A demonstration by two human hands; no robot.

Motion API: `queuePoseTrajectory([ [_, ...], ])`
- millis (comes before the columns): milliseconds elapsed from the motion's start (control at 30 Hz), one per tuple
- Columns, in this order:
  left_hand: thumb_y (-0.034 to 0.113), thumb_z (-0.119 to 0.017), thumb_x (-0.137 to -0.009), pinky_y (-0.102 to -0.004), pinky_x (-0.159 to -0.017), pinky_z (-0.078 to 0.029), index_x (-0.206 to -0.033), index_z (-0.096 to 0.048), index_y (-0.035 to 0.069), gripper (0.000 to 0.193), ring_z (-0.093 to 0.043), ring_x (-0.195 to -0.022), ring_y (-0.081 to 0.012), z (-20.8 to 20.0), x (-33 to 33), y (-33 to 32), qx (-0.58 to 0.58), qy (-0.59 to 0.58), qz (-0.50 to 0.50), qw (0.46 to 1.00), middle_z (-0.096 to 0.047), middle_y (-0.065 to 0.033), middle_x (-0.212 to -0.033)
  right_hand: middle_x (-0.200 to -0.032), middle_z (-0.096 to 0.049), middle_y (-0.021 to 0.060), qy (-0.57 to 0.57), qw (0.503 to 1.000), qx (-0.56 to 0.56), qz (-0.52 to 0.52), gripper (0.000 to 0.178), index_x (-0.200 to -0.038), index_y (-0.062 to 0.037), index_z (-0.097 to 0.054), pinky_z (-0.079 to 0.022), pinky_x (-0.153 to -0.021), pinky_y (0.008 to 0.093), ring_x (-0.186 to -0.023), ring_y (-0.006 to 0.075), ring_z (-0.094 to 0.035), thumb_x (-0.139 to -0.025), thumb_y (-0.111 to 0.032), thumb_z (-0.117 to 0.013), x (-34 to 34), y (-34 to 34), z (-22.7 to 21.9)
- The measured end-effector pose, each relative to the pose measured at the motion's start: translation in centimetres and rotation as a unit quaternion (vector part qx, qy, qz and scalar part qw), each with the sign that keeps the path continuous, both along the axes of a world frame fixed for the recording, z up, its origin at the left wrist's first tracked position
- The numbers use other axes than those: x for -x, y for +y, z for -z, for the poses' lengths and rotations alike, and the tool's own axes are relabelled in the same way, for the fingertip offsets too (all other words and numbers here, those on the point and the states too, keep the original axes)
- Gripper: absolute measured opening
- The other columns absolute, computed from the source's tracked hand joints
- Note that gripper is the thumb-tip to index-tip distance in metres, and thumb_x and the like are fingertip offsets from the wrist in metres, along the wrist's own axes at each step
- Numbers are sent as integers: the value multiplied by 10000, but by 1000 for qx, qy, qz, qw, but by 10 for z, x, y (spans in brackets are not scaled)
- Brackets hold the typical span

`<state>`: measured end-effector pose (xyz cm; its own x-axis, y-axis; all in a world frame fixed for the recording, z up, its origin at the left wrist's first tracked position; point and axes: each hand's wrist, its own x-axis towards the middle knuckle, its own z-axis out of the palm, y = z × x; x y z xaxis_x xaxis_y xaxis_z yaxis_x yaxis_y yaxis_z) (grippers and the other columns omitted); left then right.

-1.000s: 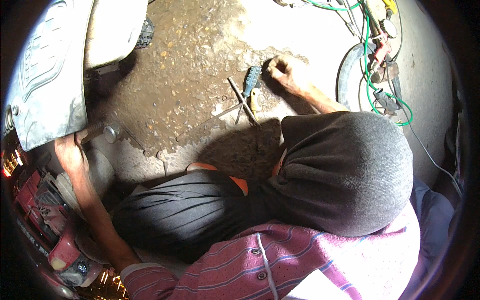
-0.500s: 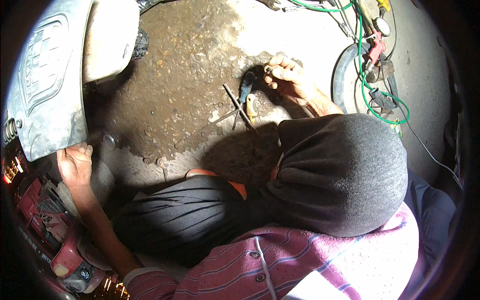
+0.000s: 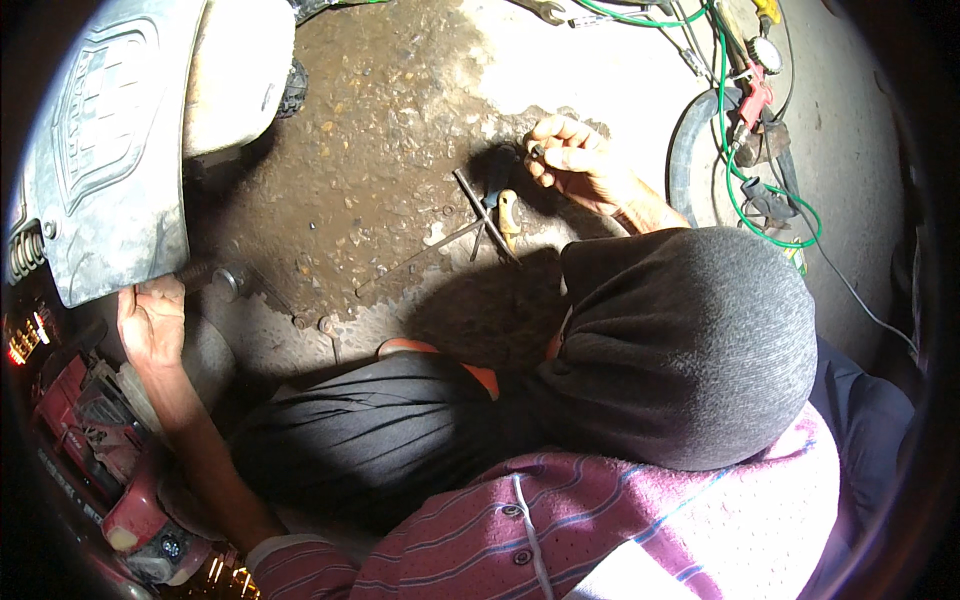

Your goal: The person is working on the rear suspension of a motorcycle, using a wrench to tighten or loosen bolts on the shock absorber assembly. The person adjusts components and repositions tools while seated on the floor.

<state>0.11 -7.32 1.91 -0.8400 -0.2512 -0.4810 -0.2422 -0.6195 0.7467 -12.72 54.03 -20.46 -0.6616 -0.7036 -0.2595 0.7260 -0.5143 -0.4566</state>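
Observation:
At the left, my left hand (image 3: pixel 152 322) is closed at the lower edge of a large grey plastic mudguard (image 3: pixel 125 215), its fingertips partly hidden there. My right hand (image 3: pixel 588 168) is raised over the wet ground at the upper middle. Its thumb and fingers pinch a small dark round piece (image 3: pixel 538 152), too small to name exactly. Below that hand lie a yellow-handled screwdriver (image 3: pixel 508 212) and a T-handle wrench (image 3: pixel 425 248). A dark-handled tool (image 3: pixel 492 192) is mostly lost in the hand's shadow.
A coil spring (image 3: pixel 26 254) and red vehicle parts (image 3: pixel 140 518) stand at the left. To the right are a curved black tube (image 3: pixel 684 150), a green hose (image 3: pixel 722 150) and a red inflator with a gauge (image 3: pixel 757 98). An open-end spanner (image 3: pixel 545 10) lies at the far edge.
The mudguard has swung slightly to the right and up, with my left hand still at its edge. My right hand has dipped a little, keeping its pinch on the small dark piece.

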Motion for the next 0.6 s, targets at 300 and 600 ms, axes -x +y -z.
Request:
queuePoseTrajectory([
  [300,181,-474,-1104,-498,-1072,-488,-1351,-586,22,315,-627,-1159,-283,2,8,18,211,-12,-139,967,-671,-117,-1268,-1048,-676,49,49,984,-170,-24,296,-1188,-61,-667,-503,-771,311,-900,169,-631,-937,-159,-789,-6,0,11],
  [600,300,-425,-1136,-492,-1109,-468,-1483,-495,-9,470,-585,-1275,-328,2,12,24,59,-3,2,998,-606,-153,-1440,-951,-688,21,35,994,-104,-20,299,-1201,-32,-694,-525,-761,275,-802,119,-621,-915,-98,-750,-20,-6,9],
])
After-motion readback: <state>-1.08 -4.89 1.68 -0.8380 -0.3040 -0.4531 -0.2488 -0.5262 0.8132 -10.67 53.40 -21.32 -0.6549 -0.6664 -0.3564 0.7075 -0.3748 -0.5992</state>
